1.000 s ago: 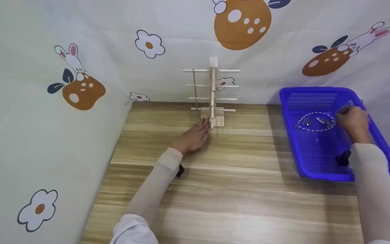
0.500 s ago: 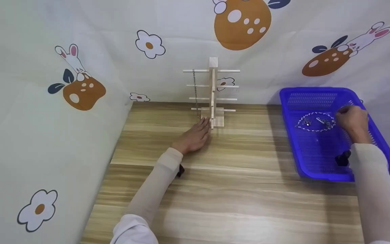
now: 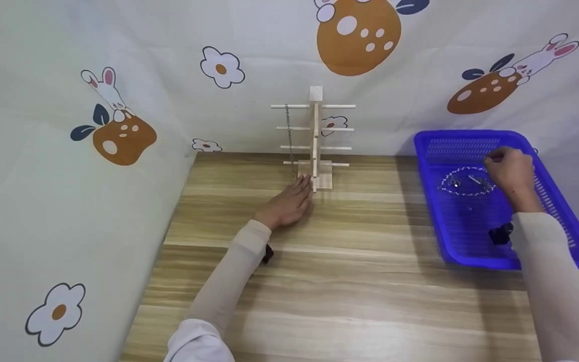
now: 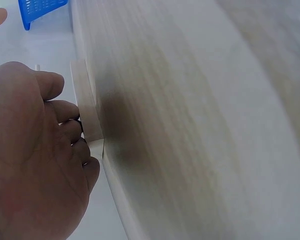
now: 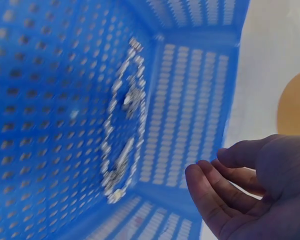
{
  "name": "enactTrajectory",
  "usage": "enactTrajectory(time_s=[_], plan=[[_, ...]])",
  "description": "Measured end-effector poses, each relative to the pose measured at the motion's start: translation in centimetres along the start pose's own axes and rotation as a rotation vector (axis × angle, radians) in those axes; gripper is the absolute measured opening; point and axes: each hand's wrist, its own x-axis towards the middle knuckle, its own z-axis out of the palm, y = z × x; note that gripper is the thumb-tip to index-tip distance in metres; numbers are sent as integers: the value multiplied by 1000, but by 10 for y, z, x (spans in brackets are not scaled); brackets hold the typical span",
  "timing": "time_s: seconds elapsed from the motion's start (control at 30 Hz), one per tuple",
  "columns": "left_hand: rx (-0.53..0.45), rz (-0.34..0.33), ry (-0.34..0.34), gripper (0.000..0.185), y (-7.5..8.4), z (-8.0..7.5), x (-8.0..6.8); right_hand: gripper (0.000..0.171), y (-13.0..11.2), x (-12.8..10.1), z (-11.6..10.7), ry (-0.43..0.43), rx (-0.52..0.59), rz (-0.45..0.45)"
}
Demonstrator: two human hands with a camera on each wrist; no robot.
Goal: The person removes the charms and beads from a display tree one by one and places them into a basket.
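My left hand rests at the foot of a wooden peg stand, its fingertips against the base. A thin chain hangs from the stand's top left peg. My right hand is over the back part of a blue plastic basket. In the right wrist view its fingers are loosely bent beside the thumb, and nothing shows between them. Inside the basket lies a beaded necklace in a long loop. Two small silvery chain bundles lie within the loop.
The stand has several pegs on both sides and stands near the patterned cloth backdrop. Wood-grain tabletop lies between the stand and the basket. A black device sits at my right wrist. The basket's raised rim runs beside my right forearm.
My right hand has moved a little left and up above the basket. My left hand, the stand and the necklace stay where they were.
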Motion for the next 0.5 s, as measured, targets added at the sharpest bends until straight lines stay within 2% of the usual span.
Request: enactTrajectory(time_s=[0.27, 0.5], plan=[[-2, -6, 1, 61, 1, 1, -2, 31, -48, -1, 4, 10, 26, -118], [4, 7, -1, 61, 1, 0, -1, 24, -96, -6, 11, 40, 101, -228]])
